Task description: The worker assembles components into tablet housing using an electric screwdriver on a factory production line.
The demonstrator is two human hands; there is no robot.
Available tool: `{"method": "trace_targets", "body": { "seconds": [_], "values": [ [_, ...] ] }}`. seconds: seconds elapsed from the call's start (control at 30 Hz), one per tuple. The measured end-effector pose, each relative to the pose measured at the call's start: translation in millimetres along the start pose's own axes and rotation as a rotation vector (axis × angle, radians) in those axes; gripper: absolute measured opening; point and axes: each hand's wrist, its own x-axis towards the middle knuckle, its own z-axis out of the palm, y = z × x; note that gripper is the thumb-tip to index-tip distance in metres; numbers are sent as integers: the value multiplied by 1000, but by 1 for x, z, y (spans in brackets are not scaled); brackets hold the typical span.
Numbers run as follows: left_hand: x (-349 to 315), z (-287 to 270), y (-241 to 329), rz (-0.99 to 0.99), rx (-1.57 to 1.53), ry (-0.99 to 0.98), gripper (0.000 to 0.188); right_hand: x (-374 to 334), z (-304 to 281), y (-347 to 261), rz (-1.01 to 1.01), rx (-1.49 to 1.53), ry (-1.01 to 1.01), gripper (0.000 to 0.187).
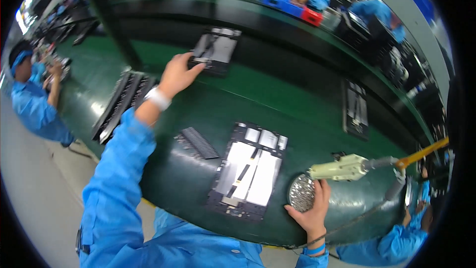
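Observation:
My left hand (179, 75) reaches to the far side of the bench, its thumb and fingers gripping the near left corner of an opened tablet (220, 49). My right hand (314, 209) curls around the right side of a round dish of small screws (301, 193). Just above that hand lies a pale green electric screwdriver (339, 168), its tip over the dish's rim. Between my arms rests another opened tablet (264, 168), with white battery panels and a dark frame. To its left is a dark ribbed strip (200, 143) beside scattered small parts.
Dark ribbed trays (126, 100) stand left of my left wrist. A third opened tablet (355, 109) lies at the far right of the green bench (238, 100). A cable trails from the screwdriver. Co-workers in blue sit left, right and across, one handling a blue box (281, 3).

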Motion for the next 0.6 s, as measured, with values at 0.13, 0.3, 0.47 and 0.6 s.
{"method": "trace_targets", "body": {
  "seconds": [0.13, 0.3, 0.47, 0.6],
  "values": [
    [41, 23, -26, -348, 159, -227, 79, -10, 4, 8, 27, -26, 5, 100],
    [76, 18, -30, -628, 1, -415, 83, -7, 0, -3, 69, -8, -14, 102],
    [64, 4, -9, -835, -837, -336, 31, 4, -7, -20, 42, -20, -54, 94],
    [19, -42, 24, -785, -1202, -224, 32, 3, -6, -16, 25, -55, -54, 92]
  ]
}}
